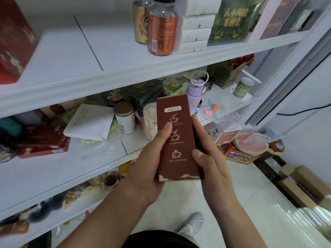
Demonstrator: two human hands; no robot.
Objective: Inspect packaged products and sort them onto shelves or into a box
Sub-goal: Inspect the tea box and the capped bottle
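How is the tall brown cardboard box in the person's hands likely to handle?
Probably stiff: the tall brown cardboard box shows flat faces between left hand and right hand. Likely light: grip looks loose. Stood upright, it may tip.

one head-worn wide-angle view looks forward and steeply down from the person's own standpoint, close over the left hand (148, 158) and right hand (211, 169) holding a box (176, 138) at mid-frame. it faces white shelves (71, 56) running from the left edge to the upper right, with tiled floor (250, 203) and a shoe (194, 221) at the bottom.
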